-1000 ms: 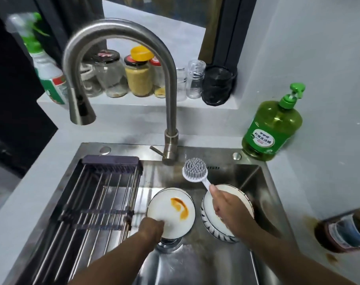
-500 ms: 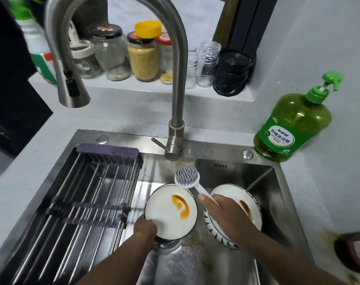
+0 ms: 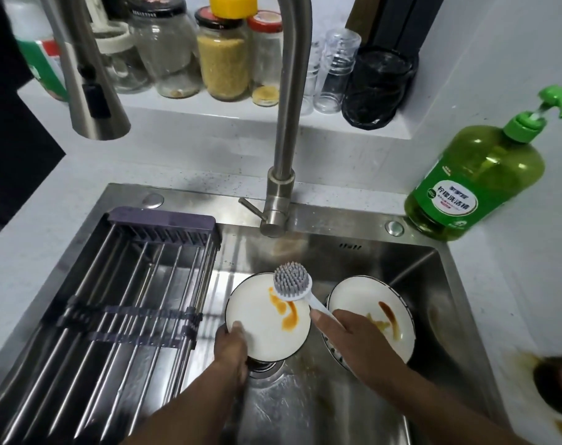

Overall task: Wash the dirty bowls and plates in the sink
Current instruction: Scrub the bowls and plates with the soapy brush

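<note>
Over sink [image 3: 440,284], brush [image 3: 300,292] handle slants down-right, bristle head up-left.

The shiny sink [image 3: 440,284] holds two dirty plates [image 3: 266,329] (maybe bowls) and a rack [image 3: 128,300].
</note>
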